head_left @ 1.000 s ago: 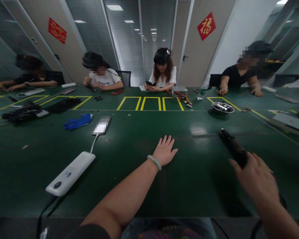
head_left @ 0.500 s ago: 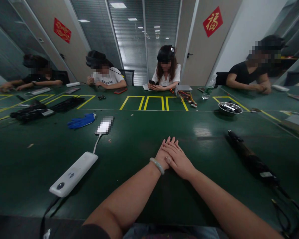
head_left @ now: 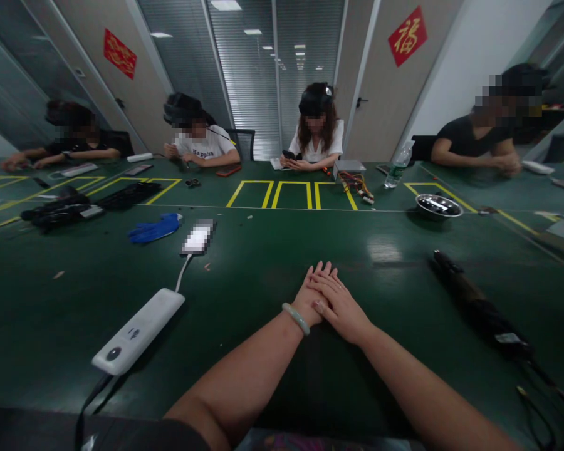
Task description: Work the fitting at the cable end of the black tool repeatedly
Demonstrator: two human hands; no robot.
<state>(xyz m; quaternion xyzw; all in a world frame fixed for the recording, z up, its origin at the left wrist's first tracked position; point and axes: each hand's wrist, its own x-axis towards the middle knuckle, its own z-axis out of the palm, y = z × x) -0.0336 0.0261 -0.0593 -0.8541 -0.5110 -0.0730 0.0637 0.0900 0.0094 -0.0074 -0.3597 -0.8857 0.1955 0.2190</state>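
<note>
My left hand [head_left: 309, 294] lies flat on the dark green table [head_left: 244, 294], palm down, with a pale green bangle [head_left: 296, 317] at the wrist. My right hand [head_left: 339, 305] rests on top of it, fingers stretched out, a ring on one finger. Neither hand holds anything. A folded black umbrella [head_left: 477, 304] lies on the table to the right, well apart from my hands. To the left lies a white power bank [head_left: 138, 331], its white cable running to a phone [head_left: 198, 238].
Several people sit along the far side of the table. On it lie a blue glove [head_left: 155, 227], black items [head_left: 66, 208] at the left, a metal bowl [head_left: 438, 205], a water bottle [head_left: 395, 165], a grey box with coloured wires [head_left: 350, 175] and yellow tape marks [head_left: 286, 191].
One second ago my right hand was on the black umbrella at the right. It let go and came over onto my left hand; since half a second ago both hands stay still.
</note>
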